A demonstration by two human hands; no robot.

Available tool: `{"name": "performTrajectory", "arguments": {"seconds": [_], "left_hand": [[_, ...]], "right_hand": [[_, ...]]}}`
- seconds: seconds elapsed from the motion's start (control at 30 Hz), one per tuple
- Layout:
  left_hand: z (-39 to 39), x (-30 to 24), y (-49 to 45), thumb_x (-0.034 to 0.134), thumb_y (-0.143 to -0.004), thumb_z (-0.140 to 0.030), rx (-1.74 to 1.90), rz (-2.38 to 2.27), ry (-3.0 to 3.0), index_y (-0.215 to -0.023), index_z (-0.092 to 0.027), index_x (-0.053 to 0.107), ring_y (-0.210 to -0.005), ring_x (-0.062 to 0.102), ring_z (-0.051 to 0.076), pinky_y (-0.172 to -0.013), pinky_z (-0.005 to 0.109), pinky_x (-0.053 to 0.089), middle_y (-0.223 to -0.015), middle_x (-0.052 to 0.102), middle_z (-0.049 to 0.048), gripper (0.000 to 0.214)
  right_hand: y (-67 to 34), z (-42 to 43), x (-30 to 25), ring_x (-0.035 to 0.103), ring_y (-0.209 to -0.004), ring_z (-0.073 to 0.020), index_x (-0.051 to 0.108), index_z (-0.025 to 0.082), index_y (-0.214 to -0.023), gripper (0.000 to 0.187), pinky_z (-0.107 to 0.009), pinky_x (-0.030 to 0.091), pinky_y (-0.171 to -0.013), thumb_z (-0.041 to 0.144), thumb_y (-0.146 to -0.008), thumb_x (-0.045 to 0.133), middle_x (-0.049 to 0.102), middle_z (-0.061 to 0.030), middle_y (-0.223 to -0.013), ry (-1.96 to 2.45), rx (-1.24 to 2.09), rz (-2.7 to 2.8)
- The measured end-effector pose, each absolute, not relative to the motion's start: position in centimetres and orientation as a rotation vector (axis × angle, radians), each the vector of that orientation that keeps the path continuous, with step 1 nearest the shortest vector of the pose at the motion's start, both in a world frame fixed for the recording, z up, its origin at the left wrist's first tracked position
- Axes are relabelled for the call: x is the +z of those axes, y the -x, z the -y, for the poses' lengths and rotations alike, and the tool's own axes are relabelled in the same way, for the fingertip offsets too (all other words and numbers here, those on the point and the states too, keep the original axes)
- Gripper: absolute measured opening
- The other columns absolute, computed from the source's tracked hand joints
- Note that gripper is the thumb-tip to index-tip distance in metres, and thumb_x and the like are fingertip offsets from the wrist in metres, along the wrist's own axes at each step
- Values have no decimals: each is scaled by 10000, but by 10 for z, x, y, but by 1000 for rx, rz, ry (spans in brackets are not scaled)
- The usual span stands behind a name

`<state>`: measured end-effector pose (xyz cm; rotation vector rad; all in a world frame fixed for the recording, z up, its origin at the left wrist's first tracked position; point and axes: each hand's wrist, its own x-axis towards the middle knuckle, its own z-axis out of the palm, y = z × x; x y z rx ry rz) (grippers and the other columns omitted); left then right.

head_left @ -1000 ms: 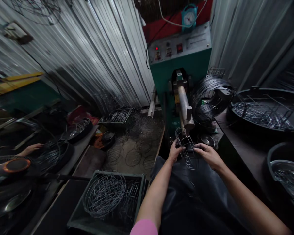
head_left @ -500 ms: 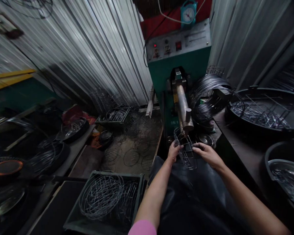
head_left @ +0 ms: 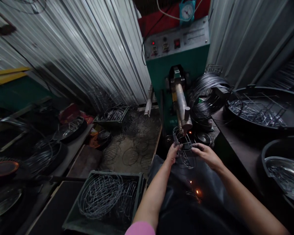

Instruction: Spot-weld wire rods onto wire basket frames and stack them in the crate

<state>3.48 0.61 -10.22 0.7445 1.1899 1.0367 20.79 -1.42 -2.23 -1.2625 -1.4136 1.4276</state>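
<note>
Both hands hold a small wire basket under the tip of a spot welder. My left hand pinches the basket's left side, its fingers closed on the wires. On the right side, my right hand grips a wire edge between thumb and fingers. The welder's metal arm reaches toward me from a green machine body, and its electrode end meets the basket's top wires. Orange sparks glow near the tip and over the dark apron on my lap. The exact contact point is partly hidden by wires.
A coil of wire hangs right of the welder. Farther right are a black pan of wire pieces and a metal bowl. A green crate of wire grids stands at lower left. Loose wire rings lie on the floor.
Orange sparks have appeared by the electrode and over the apron. Both hands keep their hold on the wire basket in nearly the same place; the view has shifted slightly.
</note>
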Motion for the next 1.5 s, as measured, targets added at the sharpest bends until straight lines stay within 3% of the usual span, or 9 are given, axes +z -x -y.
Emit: {"name": "performTrajectory", "arguments": {"seconds": [0.17, 0.53, 0.73, 0.93, 1.1, 1.3, 1.5], "left_hand": [[4, -106, -36, 727, -572, -386, 1072, -1187, -697, -1080, -170, 555, -812, 508, 161, -579, 237, 469, -933, 555, 70, 579], [8, -110, -42, 729, -589, -458, 1114, -1134, -674, -1083, -180, 563, -716, 524, 125, -568, 220, 448, -891, 576, 48, 591], [3, -114, -42, 727, -555, -507, 1148, -1166, -646, -987, -144, 548, -582, 487, 97, -466, 195, 388, -749, 527, 12, 591], [-7, -111, -40, 691, -567, -548, 1103, -1187, -611, -850, -139, 542, -533, 459, 85, -443, 198, 355, -705, 494, -1, 519], [-14, -107, -42, 705, -532, -558, 1100, -1179, -542, -835, -142, 546, -528, 454, 89, -462, 220, 382, -682, 475, -8, 539], [-13, -103, -46, 668, -621, -557, 1061, -1181, -467, -970, -139, 571, -478, 442, 96, -455, 239, 395, -615, 447, -23, 553], [-11, -104, -46, 688, -609, -548, 1080, -1204, -421, -906, -132, 564, -435, 421, 84, -419, 238, 388, -595, 429, -40, 526]], "right_hand": [[-219, 30, -30, 529, -678, -160, 626, 179, -723, 358, -274, 417, -667, 531, -670, 658, 599, -3, -689, 1305, 1400, 1472], [-220, 45, -37, 554, -700, -180, 641, 189, -780, 336, -277, 436, -656, 513, -693, 640, 624, -13, -726, 1302, 1400, 1453], [-212, 36, -31, 558, -748, -195, 636, 187, -770, 329, -292, 436, -721, 510, -710, 617, 620, -22, -748, 1285, 1279, 1461], [-201, 16, -21, 546, -707, -178, 625, 183, -767, 369, -274, 439, -676, 543, -695, 606, 615, -19, -730, 1301, 1248, 1450], [-195, 4, -14, 547, -702, -177, 627, 178, -773, 350, -274, 436, -655, 519, -699, 596, 621, -24, -733, 1306, 1258, 1445], [-195, 0, -13, 560, -720, -191, 636, 189, -774, 387, -289, 436, -675, 560, -675, 595, 631, -31, -742, 1334, 1220, 1444], [-210, 16, -29, 549, -695, -174, 612, 180, -751, 400, -272, 436, -642, 573, -676, 627, 611, -27, -715, 1308, 1368, 1443]]}}
